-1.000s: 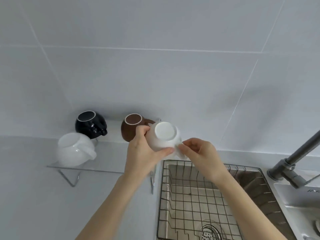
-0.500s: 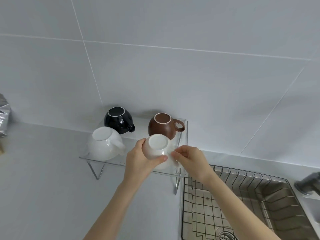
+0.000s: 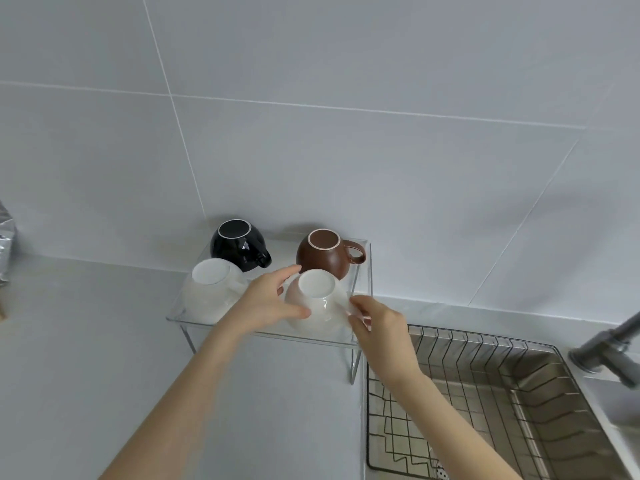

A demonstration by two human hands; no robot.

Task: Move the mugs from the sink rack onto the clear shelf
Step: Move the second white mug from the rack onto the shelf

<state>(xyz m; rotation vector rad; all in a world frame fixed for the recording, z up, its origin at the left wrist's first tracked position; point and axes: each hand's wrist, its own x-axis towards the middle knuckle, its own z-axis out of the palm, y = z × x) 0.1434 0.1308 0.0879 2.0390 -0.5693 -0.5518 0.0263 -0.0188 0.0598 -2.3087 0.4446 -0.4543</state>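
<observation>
An upside-down white mug (image 3: 317, 299) rests at the front right of the clear shelf (image 3: 363, 271). My left hand (image 3: 266, 303) cups its left side with thumb and fingers around the body. My right hand (image 3: 375, 323) pinches the mug's handle on the right. Three more mugs stand upside down on the shelf: another white one (image 3: 211, 289) at front left, a black one (image 3: 239, 245) at back left, a brown one (image 3: 325, 252) at back right. The wire sink rack (image 3: 485, 393) at lower right shows no mugs.
A grey faucet (image 3: 609, 348) sticks in from the right above the sink. A silvery bag (image 3: 7, 237) stands at the far left edge on the grey counter (image 3: 86, 341). The tiled wall rises directly behind the shelf.
Both hands have carried the white mug left from above the sink rack and lowered it onto the shelf's front right, in front of the brown mug. The view turned left.
</observation>
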